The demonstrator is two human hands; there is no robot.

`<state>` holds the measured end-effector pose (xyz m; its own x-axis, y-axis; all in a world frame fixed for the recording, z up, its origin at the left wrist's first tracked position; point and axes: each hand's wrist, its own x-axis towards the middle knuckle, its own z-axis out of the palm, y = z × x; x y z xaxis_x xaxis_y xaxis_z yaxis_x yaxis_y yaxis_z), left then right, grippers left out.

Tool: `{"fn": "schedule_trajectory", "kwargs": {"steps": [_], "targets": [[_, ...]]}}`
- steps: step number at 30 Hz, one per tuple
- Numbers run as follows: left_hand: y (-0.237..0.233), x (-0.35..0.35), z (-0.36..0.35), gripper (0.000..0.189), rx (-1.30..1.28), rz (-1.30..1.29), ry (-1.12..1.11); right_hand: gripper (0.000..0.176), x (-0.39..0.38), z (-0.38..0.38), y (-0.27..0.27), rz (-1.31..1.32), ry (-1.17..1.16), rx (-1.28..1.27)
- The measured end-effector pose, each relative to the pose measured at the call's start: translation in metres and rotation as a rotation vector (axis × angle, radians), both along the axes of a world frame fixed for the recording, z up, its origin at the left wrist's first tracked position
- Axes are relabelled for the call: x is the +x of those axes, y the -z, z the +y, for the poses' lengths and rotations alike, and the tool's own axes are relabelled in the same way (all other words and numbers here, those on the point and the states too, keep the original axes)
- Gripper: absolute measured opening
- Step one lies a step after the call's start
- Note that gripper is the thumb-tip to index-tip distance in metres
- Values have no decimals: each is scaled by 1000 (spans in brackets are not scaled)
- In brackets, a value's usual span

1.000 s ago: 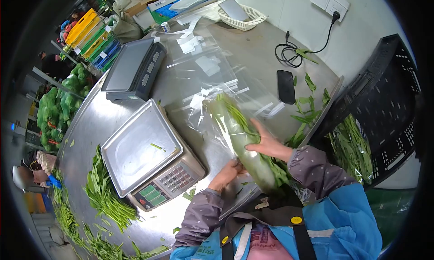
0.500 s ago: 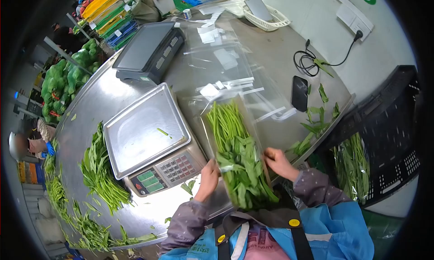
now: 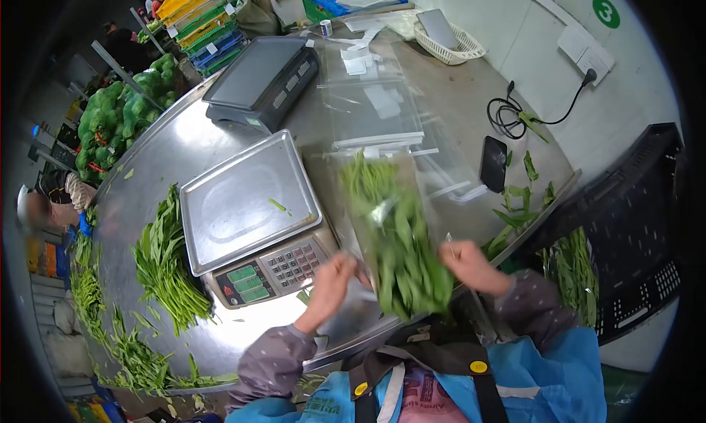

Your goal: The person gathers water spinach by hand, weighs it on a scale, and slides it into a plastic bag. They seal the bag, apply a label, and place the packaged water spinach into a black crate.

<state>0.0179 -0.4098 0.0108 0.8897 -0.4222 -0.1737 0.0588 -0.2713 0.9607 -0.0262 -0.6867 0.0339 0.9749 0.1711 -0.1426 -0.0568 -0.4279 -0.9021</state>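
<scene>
A clear plastic bag of leafy greens with long stems (image 3: 401, 250) lies before me at the table's front edge, leaves toward me. My left hand (image 3: 331, 287) is closed in a pinch at the bag's left edge, beside the scale's keypad. On the opposite edge, my right hand (image 3: 473, 266) is closed too, with the fingers curled on the plastic. The greens are slightly blurred by motion. Left of the bag stands a scale with a bare steel pan (image 3: 250, 202) and a scrap of stem on it.
Loose greens (image 3: 165, 265) lie left of the scale. A second scale (image 3: 257, 77) stands behind it, near flat plastic bags (image 3: 379, 114). A phone (image 3: 493, 163), cable and stray leaves are at right. A black crate (image 3: 625, 224) holds bagged greens. A co-worker's blue glove (image 3: 85, 223) shows far left.
My hands have moved apart, the left one away from the greens. The leafy end of the bag has shifted up, away from my body. The view has tilted slightly.
</scene>
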Motion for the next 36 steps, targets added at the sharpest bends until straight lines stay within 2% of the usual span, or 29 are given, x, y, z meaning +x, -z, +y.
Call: {"fn": "schedule_trajectory", "kwargs": {"steps": [1, 2, 4, 5, 8, 9, 10, 11, 12, 14, 15, 16, 18, 19, 20, 21, 22, 23, 24, 25, 26, 27, 28, 29, 30, 32, 33, 34, 36], "targets": [[-54, 14, -7, 27, -19, -40, -101, 21, 13, 2, -41, -19, 59, 10], [-86, 28, -1, 25, -185, -68, -103, 24, 20, 5, -85, -36, 117, 20], [-140, 43, 2, 20, -496, -52, -233, 25, 30, 9, -147, -153, 100, 449], [-158, 47, -7, 18, -510, -68, -352, 25, 42, 12, -152, -156, 97, 449], [-171, 71, -5, 19, -380, -99, -351, 24, 59, 13, -174, -146, 137, 426], [-182, 70, 11, 19, -480, -40, -241, 23, 54, 8, -192, -215, 135, 457], [-193, 58, 10, 19, -582, -51, -438, 23, 46, 3, -202, -263, 144, 494], [-201, 55, 10, 20, -617, -76, -385, 22, 45, -5, -208, -284, 73, 567], [-205, 53, 13, 20, -651, -99, -332, 22, 45, -2, -209, -286, 79, 567], [-200, 54, 17, 20, -634, -57, -249, 22, 51, 5, -211, -197, 264, 443], [-194, 58, 21, 21, -616, -20, -170, 22, 53, -3, -211, -194, 215, 480], [-182, 61, 33, 28, -619, -32, 31, 22, 50, -9, -215, -208, 219, 478], [-156, 54, 24, 37, -1011, 13, -298, 24, 38, -16, -222, -187, 70, 426], [-131, 71, 29, 38, -1280, 207, -186, 25, 37, -8, -220, -144, 205, 402], [-100, 81, 23, 37, -626, -284, -84, 25, 41, -8, -216, -143, 211, 408], [-68, 91, 18, 38, 7, -779, -127, 25, 51, -9, -211, -107, 217, 319], [-25, 97, 8, 29, -475, -129, 106, 26, 62, -13, -212, -74, 222, 227], [17, 104, -1, 23, -840, 584, 44, 22, 72, -22, -220, -151, 130, 12], [29, 100, -14, 25, -589, 633, 32, 22, 79, -22, -225, -152, 135, 9], [5, 92, -35, 27, -591, 689, -29, 18, 86, -19, -229, -473, 121, -381], [17, 99, -33, 27, -591, 687, -20, 15, 94, -15, -235, -789, 101, -776], [41, 113, -28, 29, -595, 683, 83, 15, 112, -14, -231, -794, 107, -782], [52, 124, -27, 32, -597, 677, 186, 14, 137, -12, -219, -974, -179, -640], [18, 115, -36, 37, -542, 653, 168, 17, 152, -10, -215, -1137, -467, -490], [21, 119, -36, 37, -541, 652, 175, 17, 146, 0, -225, -1137, -462, -495], [33, 125, -33, 42, -499, 586, 258, 15, 125, 19, -250, 83, -562, -508], [28, 124, -36, 42, -498, 591, 261, 19, 127, 19, -252, 219, -656, -498], [16, 121, -40, 43, -583, 644, 225, 19, 123, 23, -255, 224, -655, -496], [2, 121, -44, 44, -673, 705, 185, 20, 107, 34, -259, -108, -824, -758]]}}
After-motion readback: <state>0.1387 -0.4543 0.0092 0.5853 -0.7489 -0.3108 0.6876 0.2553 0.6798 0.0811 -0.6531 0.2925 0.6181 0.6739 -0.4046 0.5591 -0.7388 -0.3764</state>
